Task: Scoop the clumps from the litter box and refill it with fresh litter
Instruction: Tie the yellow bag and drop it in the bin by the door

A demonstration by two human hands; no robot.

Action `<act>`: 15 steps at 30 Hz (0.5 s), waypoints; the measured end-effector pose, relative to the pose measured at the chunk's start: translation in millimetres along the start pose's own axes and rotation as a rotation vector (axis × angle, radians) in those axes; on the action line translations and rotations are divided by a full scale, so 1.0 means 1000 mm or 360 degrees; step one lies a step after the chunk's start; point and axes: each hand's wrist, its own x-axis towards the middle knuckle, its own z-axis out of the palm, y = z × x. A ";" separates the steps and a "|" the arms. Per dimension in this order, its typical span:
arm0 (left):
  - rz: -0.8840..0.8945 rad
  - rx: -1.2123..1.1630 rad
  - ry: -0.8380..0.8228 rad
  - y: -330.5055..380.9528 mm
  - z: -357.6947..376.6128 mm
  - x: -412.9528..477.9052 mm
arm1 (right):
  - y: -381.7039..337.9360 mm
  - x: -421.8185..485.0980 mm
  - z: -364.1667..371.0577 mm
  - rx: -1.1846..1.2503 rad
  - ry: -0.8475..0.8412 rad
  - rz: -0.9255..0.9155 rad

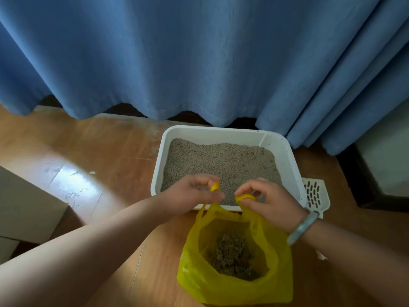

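Left hand (192, 193), right hand (269, 200) — fingers pinching yellow bag (234, 282) handles, clumps (232, 255) inside — litter box (290, 156) just behind

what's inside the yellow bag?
Yellow bag holds a dark heap of scooped clumps, seen through its open mouth. Anything beneath the heap is covered.

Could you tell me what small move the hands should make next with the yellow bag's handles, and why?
Probably cross the two handles and tie them. The left hand and right hand each pinch one handle of the thin yellow plastic bag, whose mouth is open over dark scooped clumps. The white slotted plastic scoop lies set down beside the white rectangular litter box, suggesting scooping is finished.
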 end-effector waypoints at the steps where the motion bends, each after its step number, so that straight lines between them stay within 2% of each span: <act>1: 0.0005 -0.0078 -0.0045 0.005 0.004 0.003 | -0.002 0.001 -0.005 0.0018 0.0026 0.0005; 6: 0.0186 -0.0381 -0.0168 0.016 0.029 0.019 | -0.010 0.005 -0.021 0.0064 0.0177 -0.0100; 9: 0.0317 -0.0139 -0.0146 0.009 0.040 0.029 | -0.010 0.005 -0.025 0.0078 0.0223 -0.0102; 15: 0.0290 0.0108 -0.0122 -0.002 0.046 0.030 | -0.017 0.008 -0.017 0.0333 0.0102 0.0034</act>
